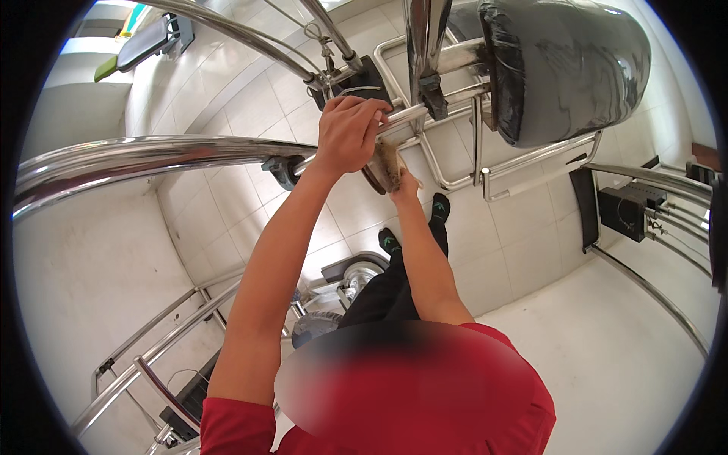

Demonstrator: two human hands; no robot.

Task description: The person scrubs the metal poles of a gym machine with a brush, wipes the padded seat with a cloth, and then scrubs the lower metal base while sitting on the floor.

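My left hand (pixel 350 131) rests over a horizontal chrome tube (pixel 405 115) of a metal gym machine, its fingers bent over the top. Just below and to its right, my right hand (pixel 406 185) is at the edge of a worn brown pad or disc-like part (pixel 388 165) with a frayed, fuzzy surface. What the right fingers do there is partly hidden. Right of the hands, a large pad covered in dark glossy vinyl (pixel 569 71) is mounted on the chrome frame. A black clamp-like fitting (pixel 434 96) sits on the tube between them.
A thick curved chrome tube (pixel 159 151) runs in from the left. Tubular frame legs (pixel 449 185) stand on the tiled floor (pixel 483 239) ahead of my feet. A machine with a black weight stack (pixel 625 207) is at the right; more chrome rails (pixel 165 335) lie at the lower left.
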